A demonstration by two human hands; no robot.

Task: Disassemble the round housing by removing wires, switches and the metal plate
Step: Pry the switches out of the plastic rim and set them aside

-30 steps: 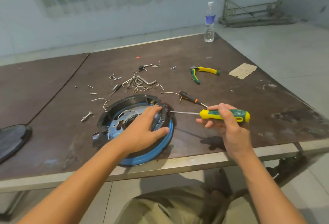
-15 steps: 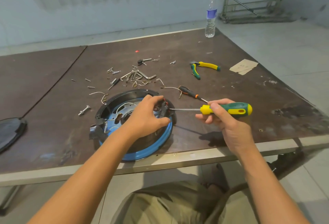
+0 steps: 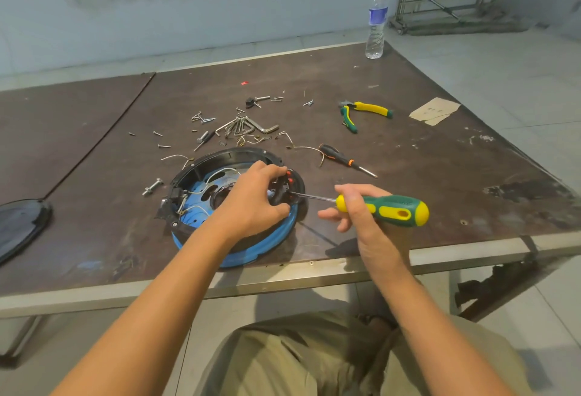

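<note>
The round housing (image 3: 201, 229), black with a blue rim, lies near the table's front edge. Inside it I see a blue metal plate (image 3: 198, 189) and white wires (image 3: 217, 173). My left hand (image 3: 251, 204) grips the housing's right rim, fingers curled over a black switch block with red parts (image 3: 287, 180). My right hand (image 3: 355, 210) holds a green and yellow screwdriver (image 3: 390, 210) by its handle. The screwdriver's shaft points left, with its tip at the switch block beside my left fingers.
Loose screws, hex keys (image 3: 248, 127) and cut wire pieces lie behind the housing. A small black screwdriver (image 3: 342, 160), yellow-green pliers (image 3: 361, 112), a cardboard scrap (image 3: 435, 111) and a water bottle (image 3: 375, 23) sit farther back. A dark round cover (image 3: 19, 226) rests at the left edge.
The screwdriver tip stays at the switch block while my right hand shifts its grip along the handle. My left hand stays on the housing's rim.
</note>
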